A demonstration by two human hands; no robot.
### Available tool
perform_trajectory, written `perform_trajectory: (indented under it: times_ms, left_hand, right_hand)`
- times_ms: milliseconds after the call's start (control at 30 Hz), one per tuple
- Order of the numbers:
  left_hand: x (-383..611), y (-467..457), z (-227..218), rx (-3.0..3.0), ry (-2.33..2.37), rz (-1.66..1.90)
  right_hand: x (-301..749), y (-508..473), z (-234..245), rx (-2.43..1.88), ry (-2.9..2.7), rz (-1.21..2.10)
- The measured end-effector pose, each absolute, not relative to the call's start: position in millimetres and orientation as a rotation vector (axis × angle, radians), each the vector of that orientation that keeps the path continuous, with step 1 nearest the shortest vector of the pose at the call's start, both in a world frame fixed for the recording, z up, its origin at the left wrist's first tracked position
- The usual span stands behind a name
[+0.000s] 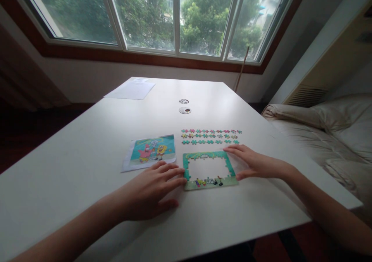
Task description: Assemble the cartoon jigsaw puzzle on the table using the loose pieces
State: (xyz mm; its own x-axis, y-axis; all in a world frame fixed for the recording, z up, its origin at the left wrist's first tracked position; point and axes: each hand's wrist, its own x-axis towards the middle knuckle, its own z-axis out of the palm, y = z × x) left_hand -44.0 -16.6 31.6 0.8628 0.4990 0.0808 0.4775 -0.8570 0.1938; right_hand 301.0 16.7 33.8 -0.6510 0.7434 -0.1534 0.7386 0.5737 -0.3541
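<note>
White tabletop (69, 177) stretches out ahead of you; your left hand (148, 192) is spread and unclenched, your right hand (257, 163) open too, thumb parted from fingers. Cartoon picture sheet (152, 149) just beyond the left! And between your hands, flat, the jigsaw frame (207, 185), left fingertips touching one side, right hand bracketing the other. Behind it, three rows of loose jigsaw pieces (212, 136)!

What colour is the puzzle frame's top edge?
The puzzle frame's top edge is mostly teal, in the head view.
</note>
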Motion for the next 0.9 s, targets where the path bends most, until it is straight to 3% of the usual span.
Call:
perform_trajectory:
  times_ms: [467,900]
  left_hand:
    - [-44,-10,14,3.003,0.908,0.154]
    - [-44,-10,12,3.027,0.902,0.135]
  right_hand:
    - [246,94,29,-1.222,-2.555,0.395]
    - [214,114,29,-1.26,-2.742,0.388]
